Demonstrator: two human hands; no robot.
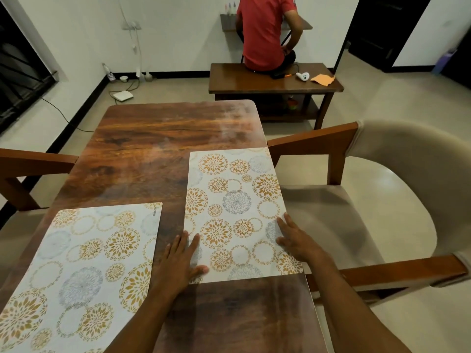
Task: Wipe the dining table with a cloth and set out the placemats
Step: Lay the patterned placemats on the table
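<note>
Head view is showing the left hand (182, 263) and right hand (293, 238) lying flat, fingers spread, gripping nothing, pressing the near corners of the right placemat (237, 207) on the dining table (158, 138). That mat is sitting at the table's right edge, so an uneven push is risking it skewing or sliding over the edge toward the chair (382, 205). The left placemat (84, 268) is lying apart, already placed.

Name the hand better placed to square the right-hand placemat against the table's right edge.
Probably the right hand: it lies flat on the right-hand placemat at that edge. The left hand rests at its inner near corner.
</note>
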